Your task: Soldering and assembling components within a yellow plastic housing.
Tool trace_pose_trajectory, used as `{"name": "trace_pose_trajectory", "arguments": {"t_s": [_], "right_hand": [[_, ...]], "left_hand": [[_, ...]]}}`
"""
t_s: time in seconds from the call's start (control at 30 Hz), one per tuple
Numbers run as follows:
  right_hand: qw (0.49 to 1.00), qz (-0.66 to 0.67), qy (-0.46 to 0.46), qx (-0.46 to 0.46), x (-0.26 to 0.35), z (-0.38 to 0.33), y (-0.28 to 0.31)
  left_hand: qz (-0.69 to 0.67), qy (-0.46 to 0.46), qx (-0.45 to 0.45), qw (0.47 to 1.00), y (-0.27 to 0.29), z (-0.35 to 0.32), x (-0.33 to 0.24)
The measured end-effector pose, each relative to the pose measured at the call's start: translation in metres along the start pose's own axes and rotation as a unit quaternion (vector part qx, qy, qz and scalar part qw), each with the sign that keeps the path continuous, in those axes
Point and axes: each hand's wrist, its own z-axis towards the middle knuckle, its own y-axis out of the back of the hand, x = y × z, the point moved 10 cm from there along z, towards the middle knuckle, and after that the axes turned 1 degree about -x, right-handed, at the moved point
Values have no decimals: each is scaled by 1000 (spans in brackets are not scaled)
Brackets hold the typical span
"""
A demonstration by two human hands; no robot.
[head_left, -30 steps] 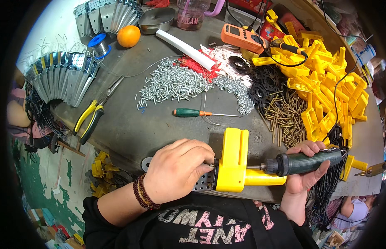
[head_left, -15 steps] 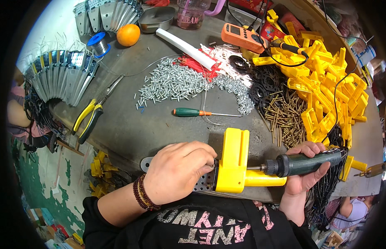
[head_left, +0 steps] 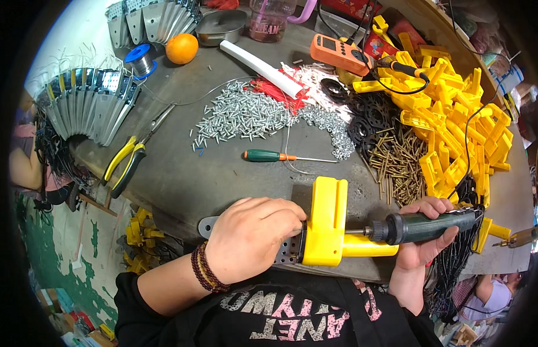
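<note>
My right hand point(head_left: 422, 243) is wrapped around a dark green electric screwdriver point(head_left: 431, 224), held level. Its bit runs leftward into the side of a yellow plastic handle point(head_left: 324, 222) at the table's near edge. On the handle's other side, my left hand point(head_left: 254, 237) is closed over a perforated metal plate point(head_left: 288, 252), fingertips pinched close to the yellow plastic. The plate's rounded end, with a hole, sticks out past my wrist. My left fingers hide most of the plate and whatever lies under their tips.
Beyond my hands lie a green-handled screwdriver point(head_left: 266, 155), pliers point(head_left: 130, 165), a screw heap point(head_left: 240, 113), nuts point(head_left: 341, 141) and long brass-coloured screws point(head_left: 393, 170). Yellow plastic parts point(head_left: 448, 110) pile up at right near an orange meter point(head_left: 338, 53). Metal plates point(head_left: 98, 101) fan out at left.
My left hand, the plate and the yellow handle have shifted very slightly. The electric screwdriver stays against the handle, and both hands keep their grip.
</note>
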Motion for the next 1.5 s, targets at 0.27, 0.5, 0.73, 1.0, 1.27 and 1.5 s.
{"name": "trace_pose_trajectory", "arguments": {"t_s": [0.27,0.5,0.73,1.0,1.27,1.5], "right_hand": [[999,-31,-3,-24,3,-3,10],[1000,-16,-10,-23,-1,-2,10],[999,-13,-16,-31,-2,0,11],[998,-34,-7,-43,0,-6,16],[999,-36,-6,-25,0,-5,12],[999,-33,-7,-26,1,-5,13]], "left_hand": [[160,3,-70,985,63,-9,16],[391,223,-201,870,204,-134,101],[86,-82,-475,872,231,-102,30],[-496,-22,-275,823,151,5,52],[-748,88,-172,635,72,20,33],[-209,126,-219,945,68,41,2]]}}
